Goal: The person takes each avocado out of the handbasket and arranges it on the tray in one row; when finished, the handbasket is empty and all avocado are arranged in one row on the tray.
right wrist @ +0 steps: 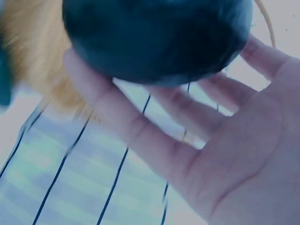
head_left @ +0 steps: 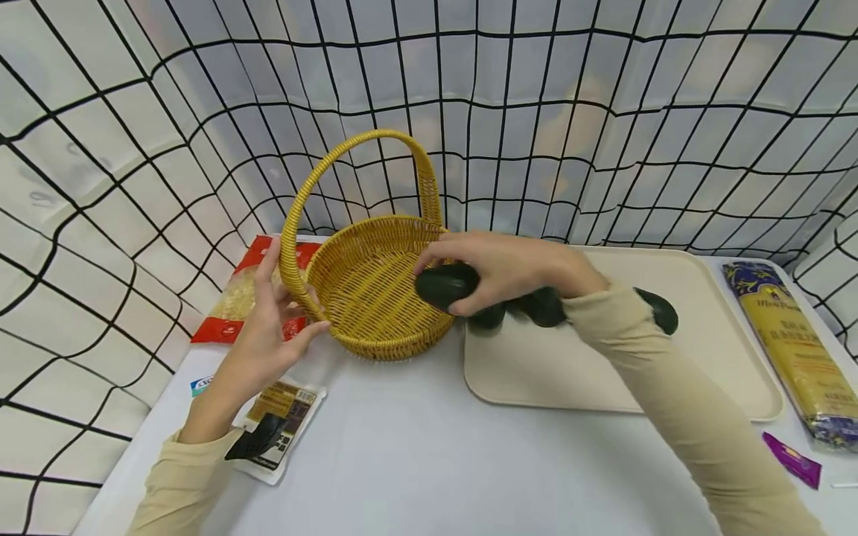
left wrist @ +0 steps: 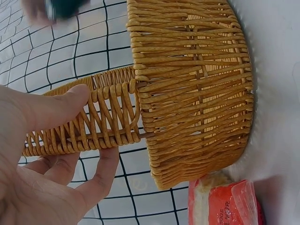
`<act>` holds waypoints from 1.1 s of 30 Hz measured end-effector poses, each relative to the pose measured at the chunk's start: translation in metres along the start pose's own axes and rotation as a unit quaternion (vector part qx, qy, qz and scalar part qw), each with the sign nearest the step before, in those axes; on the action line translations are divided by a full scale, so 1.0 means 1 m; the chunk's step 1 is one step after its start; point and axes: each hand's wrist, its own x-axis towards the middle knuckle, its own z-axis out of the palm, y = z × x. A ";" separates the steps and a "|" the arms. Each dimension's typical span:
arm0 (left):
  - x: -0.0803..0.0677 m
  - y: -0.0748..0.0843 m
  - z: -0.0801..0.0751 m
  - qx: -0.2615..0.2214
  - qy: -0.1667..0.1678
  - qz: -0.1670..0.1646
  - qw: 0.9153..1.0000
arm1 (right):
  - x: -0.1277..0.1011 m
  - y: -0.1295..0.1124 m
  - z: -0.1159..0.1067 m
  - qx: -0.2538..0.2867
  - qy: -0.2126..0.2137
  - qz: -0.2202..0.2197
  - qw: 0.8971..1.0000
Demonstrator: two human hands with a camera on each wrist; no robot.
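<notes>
Left hand (head_left: 258, 346) steadies basket (head_left: 375, 286) handle; right hand (head_left: 509, 268) grips avocado (head_left: 447, 286) over near rim. Next: lower inside, release.

Hardly any print can be read. The long yellow and blue pasta packet (head_left: 794, 346) at the right edge of the table carries a line of lettering near its top, too small to make out. The red and clear bag (head_left: 249, 292) behind the basket, the flat packet (head_left: 275, 428) with a dark and gold label under the left forearm, and the small purple sachet (head_left: 792, 459) all bear print that is too blurred to read.
</notes>
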 end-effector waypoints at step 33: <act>0.002 0.003 0.002 0.028 0.015 0.022 0.999 | -0.274 0.173 0.047 0.104 0.187 0.422 0.881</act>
